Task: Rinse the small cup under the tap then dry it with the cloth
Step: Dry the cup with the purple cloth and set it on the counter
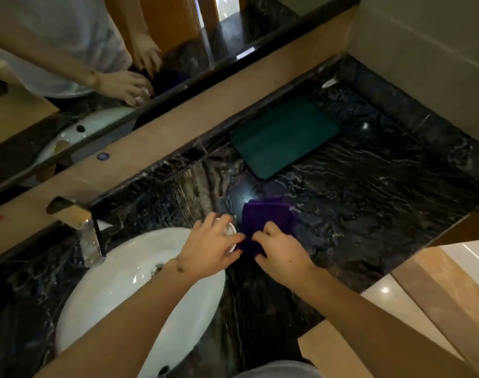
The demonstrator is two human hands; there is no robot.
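Observation:
A small white cup (230, 230) stands on the dark marble counter just right of the basin, mostly covered by my left hand (209, 248), whose fingers wrap over its rim. A purple cloth (265, 218) lies on the counter right beside the cup. My right hand (280, 251) rests on the cloth's near edge with fingers curled, pinching it. The metal tap (83, 227) stands at the basin's far left; no water stream is visible.
The white oval basin (118, 290) is set into the black marble counter (369, 200). A folded dark green towel (284, 136) lies at the back. A mirror runs along the wall above a beige ledge. The counter's edge drops off at the right.

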